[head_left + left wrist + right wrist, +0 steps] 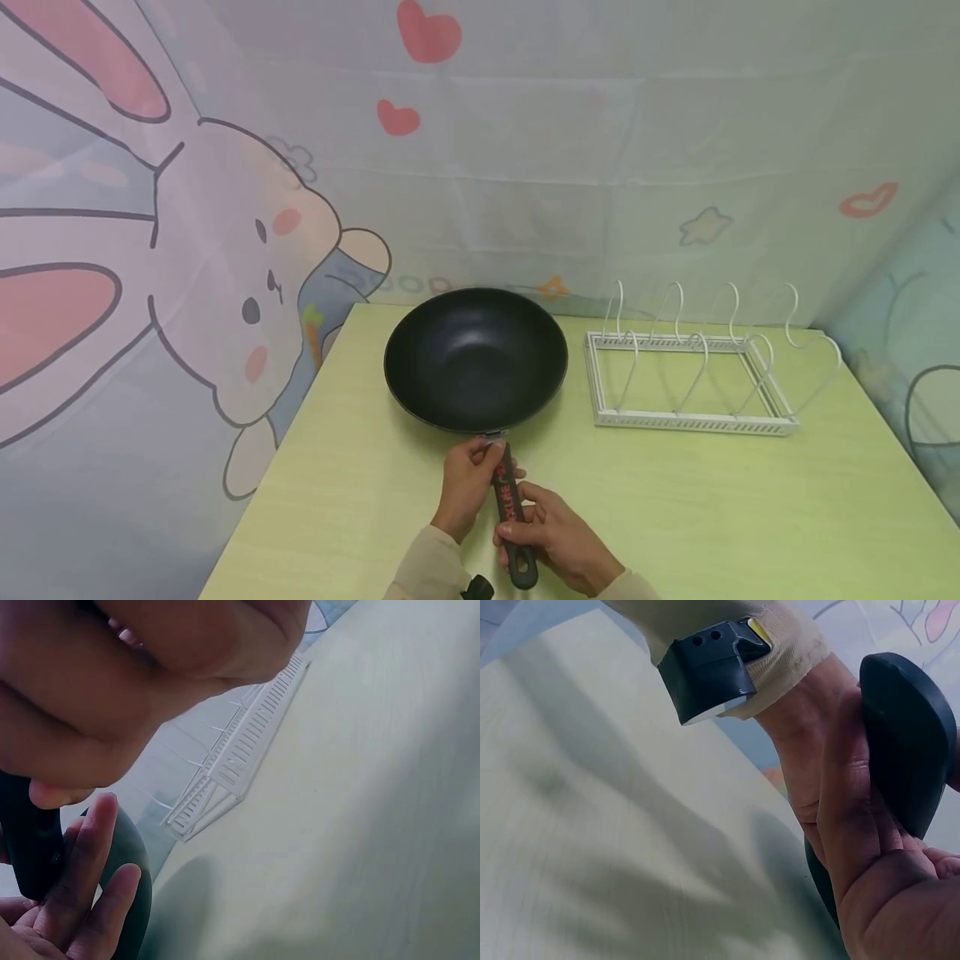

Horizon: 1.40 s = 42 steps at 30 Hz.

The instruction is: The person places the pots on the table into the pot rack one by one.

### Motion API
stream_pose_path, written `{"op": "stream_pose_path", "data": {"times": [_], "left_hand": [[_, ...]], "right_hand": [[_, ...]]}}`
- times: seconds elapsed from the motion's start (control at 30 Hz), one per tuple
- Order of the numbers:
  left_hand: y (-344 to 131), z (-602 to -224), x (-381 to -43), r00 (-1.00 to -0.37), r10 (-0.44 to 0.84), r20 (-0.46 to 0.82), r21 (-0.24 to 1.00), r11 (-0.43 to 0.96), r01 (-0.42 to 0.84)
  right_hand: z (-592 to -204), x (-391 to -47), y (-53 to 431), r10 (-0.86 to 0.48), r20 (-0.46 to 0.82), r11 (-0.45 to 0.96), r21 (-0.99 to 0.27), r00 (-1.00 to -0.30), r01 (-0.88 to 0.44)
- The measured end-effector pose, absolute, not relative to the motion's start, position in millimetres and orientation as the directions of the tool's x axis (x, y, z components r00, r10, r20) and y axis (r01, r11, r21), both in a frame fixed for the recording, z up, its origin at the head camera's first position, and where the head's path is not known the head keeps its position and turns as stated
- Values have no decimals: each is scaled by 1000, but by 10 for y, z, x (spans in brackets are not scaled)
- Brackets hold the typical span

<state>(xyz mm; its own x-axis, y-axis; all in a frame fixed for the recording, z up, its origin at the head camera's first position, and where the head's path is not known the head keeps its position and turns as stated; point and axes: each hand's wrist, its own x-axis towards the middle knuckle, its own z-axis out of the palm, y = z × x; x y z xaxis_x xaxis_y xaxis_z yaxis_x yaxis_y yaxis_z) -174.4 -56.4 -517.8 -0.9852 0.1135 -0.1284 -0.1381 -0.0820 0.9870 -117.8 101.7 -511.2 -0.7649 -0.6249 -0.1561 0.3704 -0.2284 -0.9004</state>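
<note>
A black wok (476, 358) has its dark inside turned toward the head camera. Its long black handle (507, 500) bears red lettering and points toward the person. My left hand (468, 479) pinches the handle close to the wok's rim, thumb on top. Nearer the handle's end, my right hand (551, 529) grips it from the right, the thumb lying across. The handle's rounded end (907, 742) shows large in the right wrist view. Part of the wok (131, 877) appears low in the left wrist view. Whether its base touches the table is hidden.
To the right of the wok stands a white rack (697, 422) with several curved wire dividers. Both are at the pale yellow-green table (675, 517). A printed cloth (540, 167) hangs behind the table's back edge. A black wrist camera (709, 675) sits on the left sleeve.
</note>
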Motion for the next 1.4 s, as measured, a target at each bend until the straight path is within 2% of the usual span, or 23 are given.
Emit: {"op": "stream_pose_path", "data": {"times": [0.97,1.4], "left_hand": [[-448,-4840,-1748,-986,163,-35,998,-44,-42],[-395,-4763,-1745,-991,124,-44,999,-18,-47]], "right_hand": [[-5038,-1143,1068,-574,-13,-286,-934,-819,215],[-5032,-1130,1079,-545,54,-271,-956,-837,115]]}}
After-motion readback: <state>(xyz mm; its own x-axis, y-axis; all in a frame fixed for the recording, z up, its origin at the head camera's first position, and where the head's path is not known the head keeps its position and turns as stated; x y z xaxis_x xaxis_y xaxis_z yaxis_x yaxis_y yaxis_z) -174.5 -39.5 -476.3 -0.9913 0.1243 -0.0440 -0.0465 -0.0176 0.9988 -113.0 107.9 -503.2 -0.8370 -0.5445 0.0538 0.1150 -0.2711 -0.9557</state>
